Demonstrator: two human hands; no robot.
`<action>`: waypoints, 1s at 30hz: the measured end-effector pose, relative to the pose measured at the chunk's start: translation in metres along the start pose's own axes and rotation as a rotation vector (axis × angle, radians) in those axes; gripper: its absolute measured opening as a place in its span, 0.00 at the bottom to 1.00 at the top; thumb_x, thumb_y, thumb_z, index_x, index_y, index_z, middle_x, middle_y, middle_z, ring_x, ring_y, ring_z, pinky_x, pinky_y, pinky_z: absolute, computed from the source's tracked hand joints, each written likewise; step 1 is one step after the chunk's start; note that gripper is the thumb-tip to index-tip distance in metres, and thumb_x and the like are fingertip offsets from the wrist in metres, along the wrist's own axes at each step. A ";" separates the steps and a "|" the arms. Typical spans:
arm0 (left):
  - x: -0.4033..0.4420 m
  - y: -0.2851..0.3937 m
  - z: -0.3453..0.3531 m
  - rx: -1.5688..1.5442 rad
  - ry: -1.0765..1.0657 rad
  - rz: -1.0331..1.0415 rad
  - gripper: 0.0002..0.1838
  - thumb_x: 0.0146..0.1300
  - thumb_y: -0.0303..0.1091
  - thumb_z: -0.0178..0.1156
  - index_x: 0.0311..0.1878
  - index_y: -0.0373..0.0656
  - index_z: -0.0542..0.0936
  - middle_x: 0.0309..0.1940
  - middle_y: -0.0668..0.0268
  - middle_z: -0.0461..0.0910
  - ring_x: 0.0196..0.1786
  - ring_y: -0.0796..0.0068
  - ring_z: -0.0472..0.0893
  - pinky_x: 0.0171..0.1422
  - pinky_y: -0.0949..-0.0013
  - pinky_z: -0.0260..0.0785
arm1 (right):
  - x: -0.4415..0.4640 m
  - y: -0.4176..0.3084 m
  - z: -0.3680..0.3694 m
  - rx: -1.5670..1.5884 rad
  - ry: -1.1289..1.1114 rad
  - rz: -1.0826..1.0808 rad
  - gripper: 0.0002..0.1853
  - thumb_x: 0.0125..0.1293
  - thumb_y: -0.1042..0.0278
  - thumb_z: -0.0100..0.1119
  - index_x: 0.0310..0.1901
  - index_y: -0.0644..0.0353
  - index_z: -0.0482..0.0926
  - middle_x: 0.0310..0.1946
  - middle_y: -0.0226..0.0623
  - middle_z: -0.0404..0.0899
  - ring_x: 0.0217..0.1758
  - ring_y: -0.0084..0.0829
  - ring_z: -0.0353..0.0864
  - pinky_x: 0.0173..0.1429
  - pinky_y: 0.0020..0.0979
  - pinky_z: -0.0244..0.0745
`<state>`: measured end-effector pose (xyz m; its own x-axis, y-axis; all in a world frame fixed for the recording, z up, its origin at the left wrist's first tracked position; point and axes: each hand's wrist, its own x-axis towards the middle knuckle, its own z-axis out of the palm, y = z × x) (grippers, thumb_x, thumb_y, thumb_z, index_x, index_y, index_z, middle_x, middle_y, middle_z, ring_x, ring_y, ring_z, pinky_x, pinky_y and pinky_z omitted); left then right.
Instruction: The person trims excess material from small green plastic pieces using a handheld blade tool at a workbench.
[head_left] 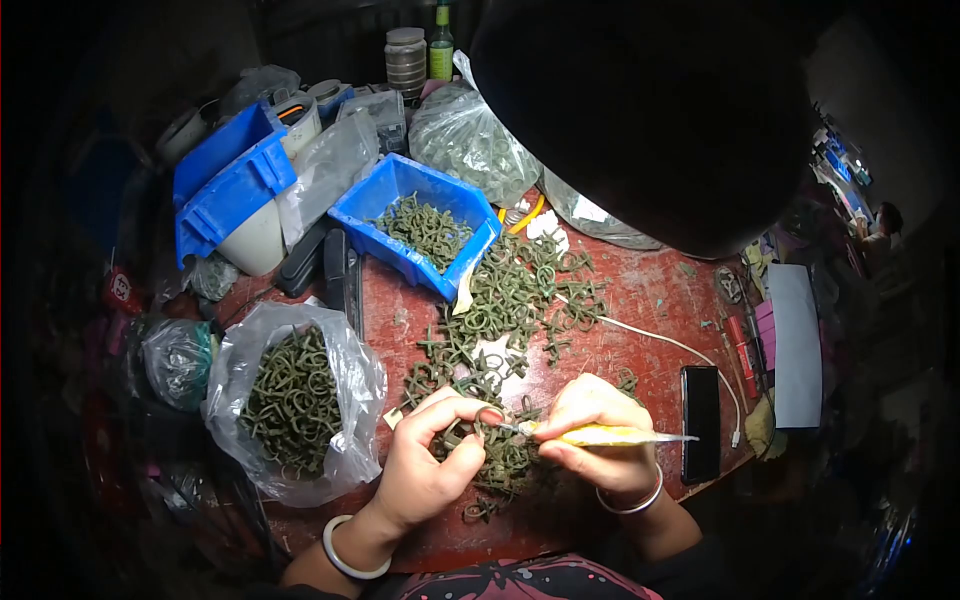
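My left hand (432, 462) pinches a small dark green ring-shaped piece (484, 420) between thumb and forefinger. In my right hand (598, 412) is a slim hand tool with a yellow handle (610, 436). Its handle tapers to a point on the right, and its metal tip meets the piece at my left fingertips. What kind of tip it is cannot be made out. Beneath both hands lies a heap of similar green pieces (505, 470), partly covered by the fingers. More of them spread over the red tabletop (640, 365) beyond.
A blue bin (350, 205) holds smaller green pieces. To the left, a clear plastic bag (365, 375) is full of green rings. A black phone (701, 425), a white cable (665, 338) and a red marker (742, 350) lie right. A large dark shape (640, 110) blocks the upper view.
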<state>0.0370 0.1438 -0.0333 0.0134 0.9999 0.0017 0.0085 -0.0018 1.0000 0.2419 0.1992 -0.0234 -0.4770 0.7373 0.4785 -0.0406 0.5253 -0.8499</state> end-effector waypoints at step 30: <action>0.001 -0.001 0.004 -0.562 -0.249 -0.327 0.10 0.69 0.29 0.55 0.51 0.40 0.72 0.33 0.65 0.74 0.29 0.84 0.71 0.24 0.83 0.62 | -0.005 0.002 0.008 0.070 0.057 0.274 0.07 0.57 0.81 0.66 0.38 0.64 0.83 0.36 0.40 0.81 0.39 0.28 0.81 0.44 0.27 0.74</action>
<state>0.0408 0.1451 -0.0344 0.3279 0.9149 -0.2354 -0.4665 0.3735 0.8018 0.2372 0.1927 -0.0292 -0.4289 0.8713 0.2386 0.0215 0.2739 -0.9615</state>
